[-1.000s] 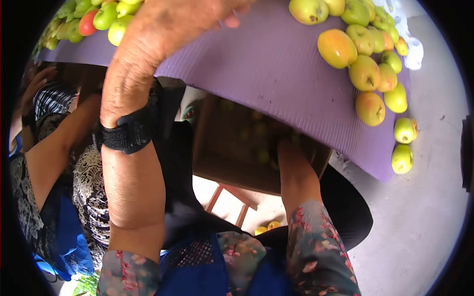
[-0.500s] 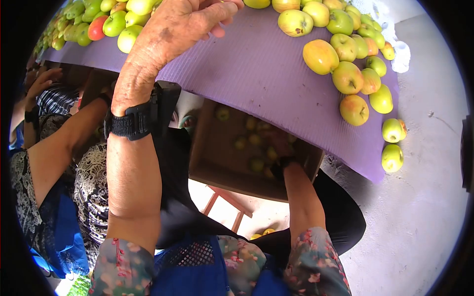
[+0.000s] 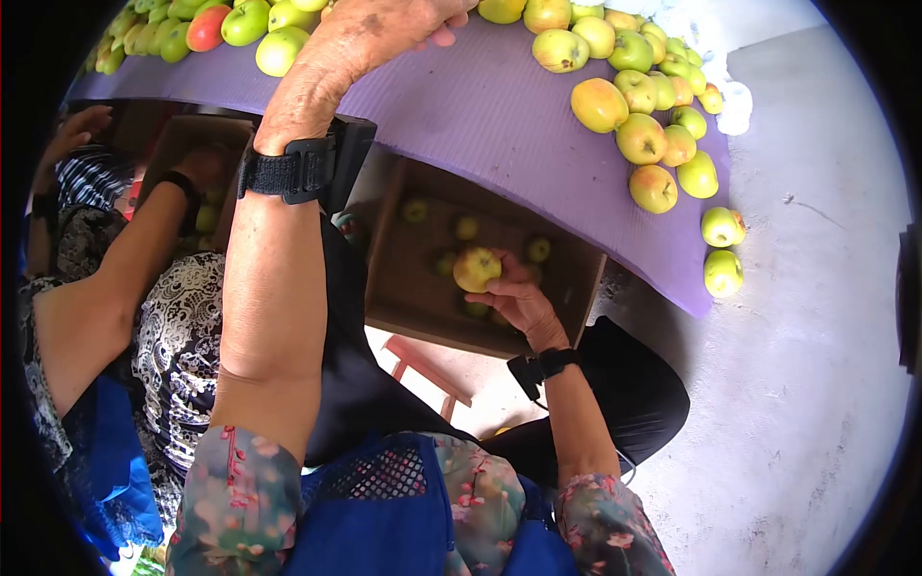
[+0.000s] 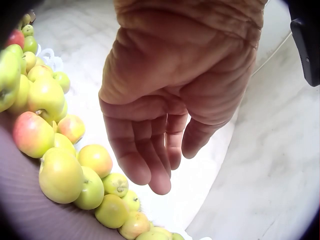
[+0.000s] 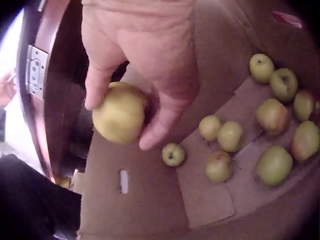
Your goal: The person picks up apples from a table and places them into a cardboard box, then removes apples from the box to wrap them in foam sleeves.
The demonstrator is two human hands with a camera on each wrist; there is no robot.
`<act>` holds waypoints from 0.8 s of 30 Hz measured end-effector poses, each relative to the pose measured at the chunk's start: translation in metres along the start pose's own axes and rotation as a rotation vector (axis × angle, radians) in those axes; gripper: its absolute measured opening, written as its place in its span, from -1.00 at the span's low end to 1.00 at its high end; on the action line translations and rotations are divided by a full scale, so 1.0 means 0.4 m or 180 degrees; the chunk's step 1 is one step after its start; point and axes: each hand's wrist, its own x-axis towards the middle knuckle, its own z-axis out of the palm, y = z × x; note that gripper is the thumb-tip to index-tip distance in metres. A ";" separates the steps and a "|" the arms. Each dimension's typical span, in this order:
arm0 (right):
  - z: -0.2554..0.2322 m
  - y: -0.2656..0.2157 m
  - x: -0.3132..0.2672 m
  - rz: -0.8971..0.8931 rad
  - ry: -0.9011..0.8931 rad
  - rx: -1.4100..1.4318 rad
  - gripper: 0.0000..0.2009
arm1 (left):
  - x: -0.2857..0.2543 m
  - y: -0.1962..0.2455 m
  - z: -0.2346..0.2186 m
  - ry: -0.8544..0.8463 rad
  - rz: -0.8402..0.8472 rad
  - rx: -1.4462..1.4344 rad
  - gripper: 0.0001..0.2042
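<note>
My right hand [image 3: 523, 300] pinches a yellow-green apple [image 3: 476, 270] between thumb and fingers, over the cardboard box [image 3: 437, 331] below the table edge. In the right wrist view the apple [image 5: 119, 114] sits at the fingertips, and several smaller apples [image 5: 274, 116] lie on the bottom of the box. My left hand [image 3: 370, 40] hangs over the purple-covered table [image 3: 461, 106], its fingers loosely bent and holding nothing. The left wrist view shows this hand [image 4: 170, 95] beside a row of yellow-green and reddish apples [image 4: 61, 175].
Apples [image 3: 642, 139] line the table's right and far edges, with more green apples [image 3: 245, 24] at upper left. White lacy cloth [image 3: 735, 106] edges the table. On the left another person's arm [image 3: 115, 254] reaches into a second box [image 3: 182, 144]. A reddish wooden stool [image 3: 427, 370] stands below.
My right hand has come up from deep in the box, bringing an apple into view. The left hand stays over the table, with no apple in it.
</note>
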 end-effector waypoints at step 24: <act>0.190 -0.063 -0.132 -0.0883 -0.0599 0.0360 -0.22 | -0.029 0.023 -0.018 0.0260 -0.0032 0.0055 -0.84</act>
